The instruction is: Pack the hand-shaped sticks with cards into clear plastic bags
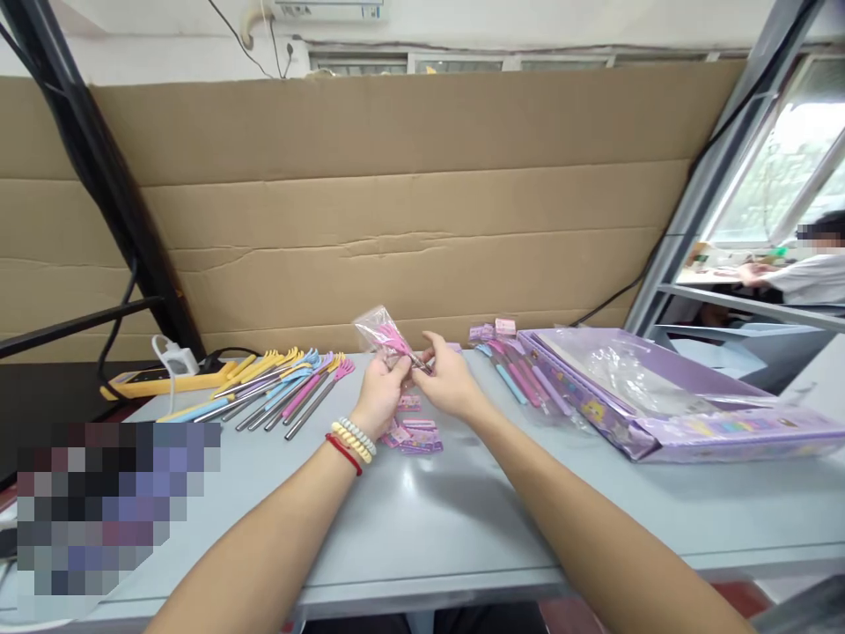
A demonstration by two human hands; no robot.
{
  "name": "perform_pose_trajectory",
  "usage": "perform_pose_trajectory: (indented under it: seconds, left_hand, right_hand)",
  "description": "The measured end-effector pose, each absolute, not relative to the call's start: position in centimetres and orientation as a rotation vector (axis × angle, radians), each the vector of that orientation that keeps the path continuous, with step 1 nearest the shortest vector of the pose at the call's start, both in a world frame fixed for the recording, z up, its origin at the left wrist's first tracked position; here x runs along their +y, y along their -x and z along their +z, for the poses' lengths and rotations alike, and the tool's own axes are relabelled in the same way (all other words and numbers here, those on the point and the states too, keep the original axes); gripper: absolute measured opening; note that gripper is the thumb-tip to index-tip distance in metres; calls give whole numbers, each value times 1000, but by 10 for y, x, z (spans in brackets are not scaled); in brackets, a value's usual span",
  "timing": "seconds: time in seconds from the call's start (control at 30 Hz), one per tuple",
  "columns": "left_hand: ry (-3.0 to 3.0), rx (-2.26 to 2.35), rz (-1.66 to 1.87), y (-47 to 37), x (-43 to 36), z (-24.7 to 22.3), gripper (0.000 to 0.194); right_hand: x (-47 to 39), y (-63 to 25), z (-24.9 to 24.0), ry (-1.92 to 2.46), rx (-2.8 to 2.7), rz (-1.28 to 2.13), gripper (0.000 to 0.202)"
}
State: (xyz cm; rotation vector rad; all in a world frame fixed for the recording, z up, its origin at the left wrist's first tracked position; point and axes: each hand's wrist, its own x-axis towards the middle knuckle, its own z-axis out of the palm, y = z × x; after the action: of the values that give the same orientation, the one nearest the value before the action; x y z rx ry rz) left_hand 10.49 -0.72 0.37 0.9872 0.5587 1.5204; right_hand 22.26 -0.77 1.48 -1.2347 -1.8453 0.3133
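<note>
A pink back scratcher (394,338) with a metal stem is partly inside a clear plastic bag (370,324), held above the table. My left hand (379,392) is closed round the bag and the scratcher. The fingers of my right hand (452,379) pinch the metal stem from the other side. Below my hands lie several small pink and purple printed cards (417,438). Left of them is a spread of loose back scratchers (283,387) in yellow, blue, purple and pink. Several bagged back scratchers (525,374) lie on the right.
A purple printed box (660,431) with clear plastic inside stands on the right of the grey table (462,519). Small pink packs (505,327) sit by the cardboard wall (409,202). A white plug adapter (178,359) is at the left. Another person (809,273) sits far right.
</note>
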Motion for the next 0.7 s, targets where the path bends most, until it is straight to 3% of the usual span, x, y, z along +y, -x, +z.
perform_pose_trajectory:
  seconds: [0.2,0.37,0.57,0.7]
  left_hand:
    - [-908,615,1723,-94,-4,14,7]
    - [-1098,639,1471,-109,-14,-2,14]
    - [-1272,571,1419,-108,-20,5,24]
    - [-1028,507,1527,-92,-15,19,14]
  right_hand:
    - [-13,-233,-7,1126,-1907,598,48]
    - [-21,-225,-11,1189,-1659,468,60]
    - [-27,-222,-1,1178,-1662,549,42]
    - [-32,-223,4,1221,-1738,571,41]
